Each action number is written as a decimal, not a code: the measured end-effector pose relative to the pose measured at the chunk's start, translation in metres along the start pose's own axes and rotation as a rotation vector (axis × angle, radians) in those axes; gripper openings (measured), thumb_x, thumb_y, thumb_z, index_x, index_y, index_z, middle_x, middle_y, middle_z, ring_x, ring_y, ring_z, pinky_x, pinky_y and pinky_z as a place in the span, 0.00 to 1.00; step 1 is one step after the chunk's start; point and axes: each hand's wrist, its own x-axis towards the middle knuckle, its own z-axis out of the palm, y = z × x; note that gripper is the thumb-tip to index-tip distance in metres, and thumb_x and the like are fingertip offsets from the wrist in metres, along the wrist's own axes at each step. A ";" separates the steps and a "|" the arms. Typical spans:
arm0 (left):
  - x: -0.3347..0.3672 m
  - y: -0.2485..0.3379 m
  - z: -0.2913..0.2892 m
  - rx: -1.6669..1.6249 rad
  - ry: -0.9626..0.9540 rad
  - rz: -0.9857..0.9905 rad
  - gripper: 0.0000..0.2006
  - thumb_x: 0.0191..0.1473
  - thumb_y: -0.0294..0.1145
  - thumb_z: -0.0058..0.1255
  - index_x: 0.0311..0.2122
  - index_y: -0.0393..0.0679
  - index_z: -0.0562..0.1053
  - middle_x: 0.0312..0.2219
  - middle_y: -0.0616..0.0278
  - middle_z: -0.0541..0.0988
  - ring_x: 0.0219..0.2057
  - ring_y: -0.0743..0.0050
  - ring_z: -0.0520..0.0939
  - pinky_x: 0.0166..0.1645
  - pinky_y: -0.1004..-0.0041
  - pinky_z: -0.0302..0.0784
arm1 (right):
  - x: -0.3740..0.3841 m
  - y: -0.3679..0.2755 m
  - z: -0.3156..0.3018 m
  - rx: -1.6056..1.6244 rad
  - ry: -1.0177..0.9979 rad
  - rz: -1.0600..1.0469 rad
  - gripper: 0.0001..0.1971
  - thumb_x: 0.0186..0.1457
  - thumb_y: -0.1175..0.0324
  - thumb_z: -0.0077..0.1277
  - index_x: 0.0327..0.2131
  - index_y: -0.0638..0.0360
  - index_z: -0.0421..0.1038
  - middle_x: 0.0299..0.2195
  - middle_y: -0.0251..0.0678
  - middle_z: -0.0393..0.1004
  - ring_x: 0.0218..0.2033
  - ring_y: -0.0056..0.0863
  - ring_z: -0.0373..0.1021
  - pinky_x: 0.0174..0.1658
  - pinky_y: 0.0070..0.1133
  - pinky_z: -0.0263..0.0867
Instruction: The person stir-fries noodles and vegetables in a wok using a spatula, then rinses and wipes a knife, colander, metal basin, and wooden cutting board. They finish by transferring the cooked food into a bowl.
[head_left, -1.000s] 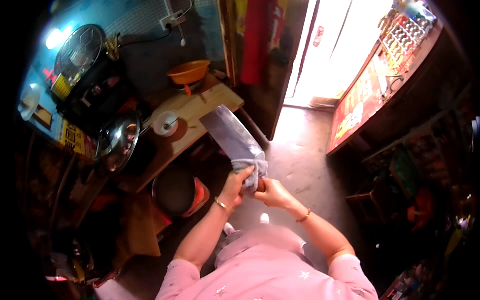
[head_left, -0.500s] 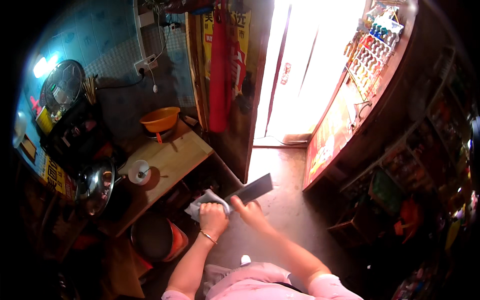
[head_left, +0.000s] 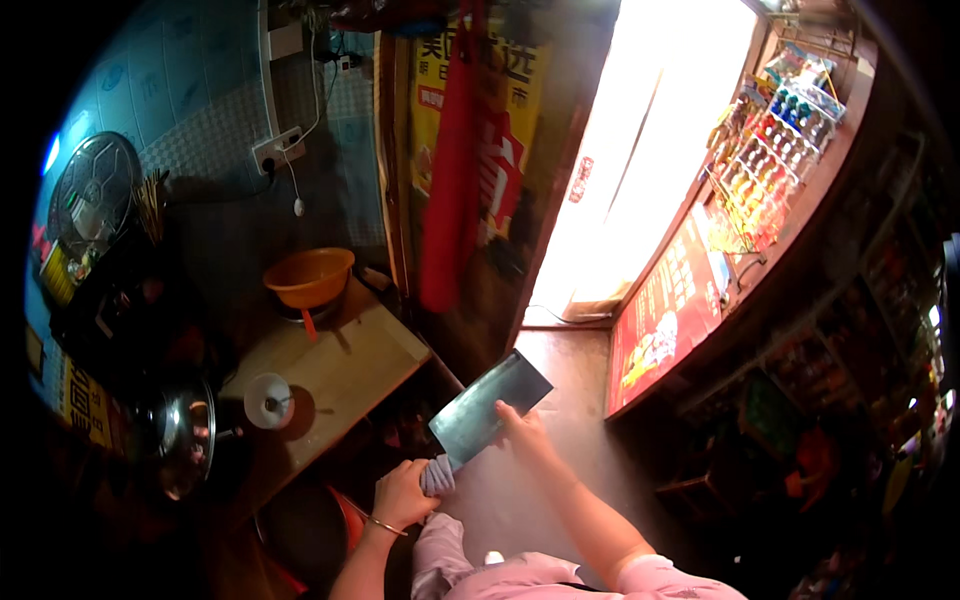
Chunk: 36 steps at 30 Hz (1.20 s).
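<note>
Bowl [head_left: 257,412], basin [head_left: 309,290] left of cleaver [head_left: 482,415]

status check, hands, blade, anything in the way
Left hand gripping grey cloth. Right hand touching broad blade. Cloth against blade's near end. No obstruction seen at blade, worktop to its left.

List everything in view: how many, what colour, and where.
Broad blade: 1, grey, between the hands
Cloth: 1, grey, at left hand
Table: 1, tan, left of blade
Basin: 1, orange, table's far end
Bowl: 1, white, on table
Domed lid: 1, silver, lower left
Hanging item: 1, red, beside doorway
Doorway: 1, glaring white, upper centre
Socket strip: 1, white, back wall
Small goods: many, multicoloured, upper right
Clutter: uncountable, mostly dark, far right
Left hand: 1, bare, gripping cloth
Right hand: 1, bare, on blade
</note>
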 end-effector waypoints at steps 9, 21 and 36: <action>0.079 -0.081 -0.039 -0.273 0.057 -0.108 0.24 0.32 0.37 0.58 0.38 0.37 0.68 0.33 0.45 0.75 0.34 0.51 0.77 0.36 0.67 0.72 | 0.106 0.035 0.124 0.040 -0.204 0.139 0.07 0.57 0.68 0.43 0.33 0.61 0.67 0.28 0.33 0.72 0.23 0.19 0.67 0.26 0.19 0.64; 0.048 -0.169 -0.048 -1.135 0.171 -0.602 0.19 0.38 0.25 0.54 0.40 0.38 0.69 0.31 0.66 0.74 0.33 0.81 0.73 0.39 0.77 0.70 | 0.248 0.057 0.180 -0.448 -0.216 -0.231 0.24 0.52 0.76 0.43 0.53 0.45 0.55 0.33 0.36 0.66 0.29 0.28 0.65 0.31 0.23 0.64; 0.191 -0.199 -0.058 -1.724 0.892 -0.773 0.14 0.59 0.38 0.33 0.44 0.42 0.64 0.40 0.61 0.70 0.42 0.73 0.71 0.48 0.72 0.68 | 0.366 0.142 0.199 -1.589 -0.759 -0.869 0.25 0.46 0.76 0.44 0.51 0.49 0.63 0.47 0.42 0.60 0.46 0.42 0.59 0.48 0.32 0.58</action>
